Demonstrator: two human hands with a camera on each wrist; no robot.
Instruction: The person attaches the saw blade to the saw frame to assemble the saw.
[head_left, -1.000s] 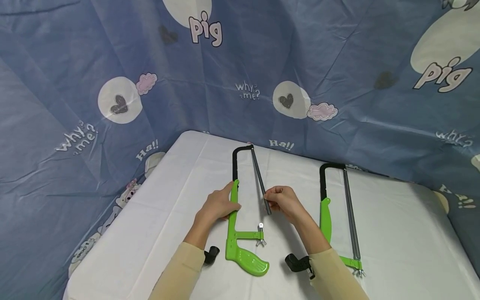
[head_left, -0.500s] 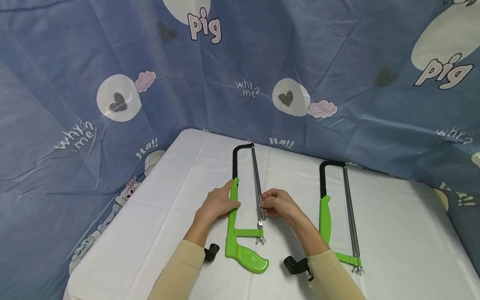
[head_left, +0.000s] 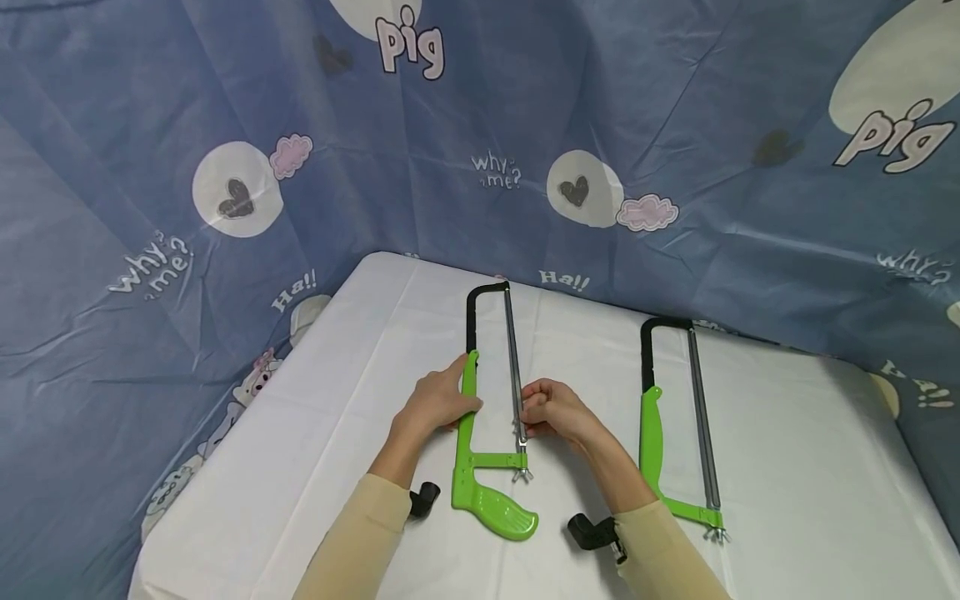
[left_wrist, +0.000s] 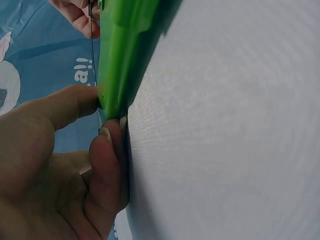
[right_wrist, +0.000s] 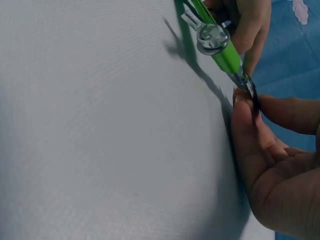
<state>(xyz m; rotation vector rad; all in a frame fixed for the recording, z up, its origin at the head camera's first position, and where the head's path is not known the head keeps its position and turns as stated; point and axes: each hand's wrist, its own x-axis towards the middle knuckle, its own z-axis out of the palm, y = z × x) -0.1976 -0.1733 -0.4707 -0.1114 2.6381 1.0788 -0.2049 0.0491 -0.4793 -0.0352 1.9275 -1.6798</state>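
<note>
A hacksaw with a green frame (head_left: 498, 512) and a black front bow lies on the white table. My left hand (head_left: 435, 402) pinches its green spine between thumb and fingers, as the left wrist view confirms around the green frame (left_wrist: 122, 55). Between the thumb and fingers of my right hand (head_left: 557, 410) is the lower end of the grey saw blade (head_left: 513, 342). The blade's far end meets the bow's tip. Its near end lies at the metal blade holder beside the wing nut (right_wrist: 212, 39); fingertips partly hide the contact in the right wrist view.
A second green hacksaw (head_left: 651, 442) lies to the right with its blade along the frame, partly behind my right sleeve. Black wrist-worn devices (head_left: 592, 532) show by both sleeves. A blue printed cloth (head_left: 450, 208) rises behind the white table (head_left: 247, 467).
My right hand has swung the blade's lower end leftward, from outside the frame into line with the blade holder. My left hand keeps its grip on the spine.
</note>
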